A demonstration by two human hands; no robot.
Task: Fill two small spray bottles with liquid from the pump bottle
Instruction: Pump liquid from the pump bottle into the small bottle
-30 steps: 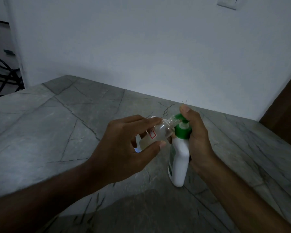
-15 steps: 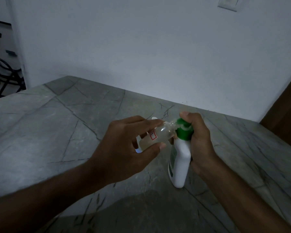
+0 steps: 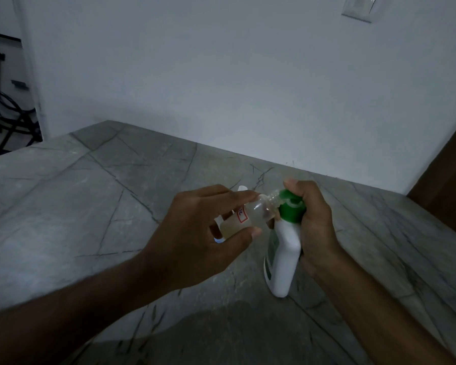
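A white pump bottle (image 3: 283,248) with a green pump head (image 3: 290,209) stands on the grey stone counter (image 3: 90,201). My right hand (image 3: 315,222) wraps its neck, with the thumb on top of the pump. My left hand (image 3: 195,233) holds a small clear spray bottle (image 3: 248,216) with a red-framed label, tilted so its open neck meets the pump's spout. Pale liquid lies in its lower part. Behind my left fingers a white object (image 3: 242,188) shows partly; a second small bottle cannot be made out.
The counter runs to a white wall (image 3: 221,88) at the back. Its left edge drops off toward dark metal framing (image 3: 3,122). A brown wooden surface (image 3: 448,185) rises at the right. A wall switch plate (image 3: 358,7) sits high up.
My right thumb has pressed the green pump head down a little. The small bottle stays at the spout, and both hands keep their places.
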